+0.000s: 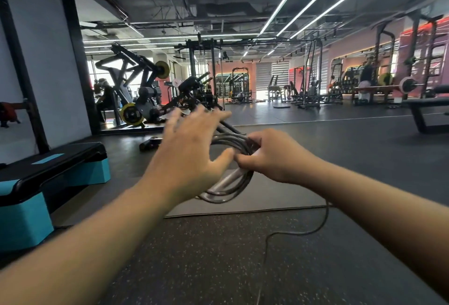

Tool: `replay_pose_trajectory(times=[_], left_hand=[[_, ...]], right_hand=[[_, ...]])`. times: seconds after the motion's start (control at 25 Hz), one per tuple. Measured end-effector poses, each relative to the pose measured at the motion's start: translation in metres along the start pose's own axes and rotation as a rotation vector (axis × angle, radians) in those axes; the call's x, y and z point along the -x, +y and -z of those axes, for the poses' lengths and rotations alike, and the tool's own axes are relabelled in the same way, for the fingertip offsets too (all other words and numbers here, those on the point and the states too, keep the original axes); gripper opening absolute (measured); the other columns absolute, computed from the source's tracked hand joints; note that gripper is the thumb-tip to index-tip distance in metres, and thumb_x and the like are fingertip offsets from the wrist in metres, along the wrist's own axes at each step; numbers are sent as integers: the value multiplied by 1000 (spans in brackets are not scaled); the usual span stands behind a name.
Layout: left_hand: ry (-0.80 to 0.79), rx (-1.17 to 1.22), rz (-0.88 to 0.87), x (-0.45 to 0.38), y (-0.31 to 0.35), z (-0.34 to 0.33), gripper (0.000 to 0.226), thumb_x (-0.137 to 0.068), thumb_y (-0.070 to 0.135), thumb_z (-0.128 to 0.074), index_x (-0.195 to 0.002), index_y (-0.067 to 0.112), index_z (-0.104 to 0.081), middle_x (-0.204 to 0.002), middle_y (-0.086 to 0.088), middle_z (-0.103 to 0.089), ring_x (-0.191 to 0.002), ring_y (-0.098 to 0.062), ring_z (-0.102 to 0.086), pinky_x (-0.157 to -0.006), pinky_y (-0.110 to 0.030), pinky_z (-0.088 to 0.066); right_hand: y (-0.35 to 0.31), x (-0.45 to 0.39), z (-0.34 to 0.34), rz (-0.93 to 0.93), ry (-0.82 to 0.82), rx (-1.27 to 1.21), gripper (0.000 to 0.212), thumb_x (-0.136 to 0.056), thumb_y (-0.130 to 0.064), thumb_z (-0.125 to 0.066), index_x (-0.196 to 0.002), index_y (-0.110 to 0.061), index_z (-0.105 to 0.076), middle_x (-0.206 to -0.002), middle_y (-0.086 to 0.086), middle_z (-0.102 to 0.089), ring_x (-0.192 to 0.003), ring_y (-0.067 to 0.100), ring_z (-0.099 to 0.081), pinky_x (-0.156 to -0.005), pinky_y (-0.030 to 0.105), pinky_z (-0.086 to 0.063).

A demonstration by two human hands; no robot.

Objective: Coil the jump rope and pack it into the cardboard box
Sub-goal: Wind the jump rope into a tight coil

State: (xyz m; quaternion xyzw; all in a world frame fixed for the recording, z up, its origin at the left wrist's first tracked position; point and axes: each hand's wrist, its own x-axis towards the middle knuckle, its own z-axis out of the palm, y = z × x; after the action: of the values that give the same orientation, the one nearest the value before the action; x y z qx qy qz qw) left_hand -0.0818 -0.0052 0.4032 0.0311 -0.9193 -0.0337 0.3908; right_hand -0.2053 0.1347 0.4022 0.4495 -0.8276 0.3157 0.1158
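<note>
My right hand (272, 156) grips the coiled jump rope (233, 183) in front of me, above the floor mat (279, 197), fingers curled round the loops and a handle. My left hand (192, 144) is spread open just beside the coil, holding nothing. A loose tail of rope trails down to the floor (218, 268).

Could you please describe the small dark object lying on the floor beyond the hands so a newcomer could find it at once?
Start at the teal step platform on the left. Beyond its far corner, a short black object lies on the dark floor, left of the left hand. Unlike the big machines behind it, it is small and loose.
</note>
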Motion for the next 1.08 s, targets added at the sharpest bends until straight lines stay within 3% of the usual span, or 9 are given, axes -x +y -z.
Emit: replay_pose_trajectory(times=[0.08, 0.2, 0.36, 0.52, 0.6, 0.76, 0.88, 0.96, 1.08], left_hand=[[-322, 244, 45, -13, -5, -1, 23, -101, 44, -50, -118, 32, -58, -107, 12, -72, -95, -11, -69, -86, -34, -53], [-346, 662, 188, -13, -8, -17, 31, -104, 41, -44, -98, 14, -57, -55, 12, -52, -39, -15, -47, -48, -33, -44], [-168, 1222, 420, -5, 6, -28, 31, -107, 34, -42, -94, 9, -56, -57, 7, -35, -40, -9, -25, -41, -25, -21], [-78, 1435, 554, -5, 15, -31, 34, -107, 34, -41, -84, 14, -54, -56, 7, -35, -37, -7, -25, -37, -22, -24], [-53, 1410, 570, -1, 11, -33, 32, -108, 34, -39, -89, 13, -55, -59, 5, -35, -37, -8, -26, -37, -22, -28], [-124, 1083, 415, 5, 6, -21, 13, -107, 28, -41, -116, 23, -49, -91, -12, -59, -47, -17, -50, -44, -34, -50], [-249, 935, 299, -1, 10, -8, 43, -89, 51, -65, -109, 15, -50, -89, -12, -69, -61, -22, -63, -53, -49, -61], [-320, 744, 246, -11, 16, -1, 59, -72, 69, -72, -102, 21, -52, -71, -4, -68, -53, -21, -63, -56, -46, -62], [-365, 578, 113, -20, 18, 1, 43, -83, 63, -66, -99, 25, -56, -69, 0, -70, -40, -17, -55, -44, -32, -50]], right_hand=[[-1, -1, 12, 46, -69, 77, 23, -81, -33, -75, -79, -10, -73, -66, 4, -67, -53, 10, -47, -52, 30, -36], [-2, 2, 27, 26, -98, -76, 23, -80, -34, -80, -83, -11, -78, -53, -6, -56, -45, 4, -42, -48, 20, -32], [-3, 7, 21, -13, -88, -432, 26, -88, -33, -78, -98, -10, -79, -75, 11, -70, -70, 10, -56, -67, 30, -41], [0, 9, 4, -46, -63, -690, 26, -90, -16, -75, -113, -5, -69, -68, 10, -62, -55, 13, -58, -67, 34, -51], [0, 9, 0, -113, -131, -883, 38, -91, -5, -73, -125, -11, -58, -59, 8, -51, -44, 18, -48, -58, 38, -55], [1, 9, -2, -149, -220, -877, 76, -88, 8, -68, -147, -30, -39, -61, 8, -41, -44, 16, -35, -43, 29, -33], [4, 8, -5, -93, -245, -621, 95, -86, 2, -73, -158, -34, -22, -71, 7, -59, -45, 12, -44, -43, 28, -38], [1, 6, -4, 14, -278, -516, 84, -85, 2, -72, -152, -25, -30, -77, 6, -66, -45, 9, -47, -42, 26, -40], [-3, 3, 1, 112, -277, -533, 58, -84, 15, -66, -124, -21, -44, -66, -3, -62, -44, 4, -48, -41, 22, -40]])
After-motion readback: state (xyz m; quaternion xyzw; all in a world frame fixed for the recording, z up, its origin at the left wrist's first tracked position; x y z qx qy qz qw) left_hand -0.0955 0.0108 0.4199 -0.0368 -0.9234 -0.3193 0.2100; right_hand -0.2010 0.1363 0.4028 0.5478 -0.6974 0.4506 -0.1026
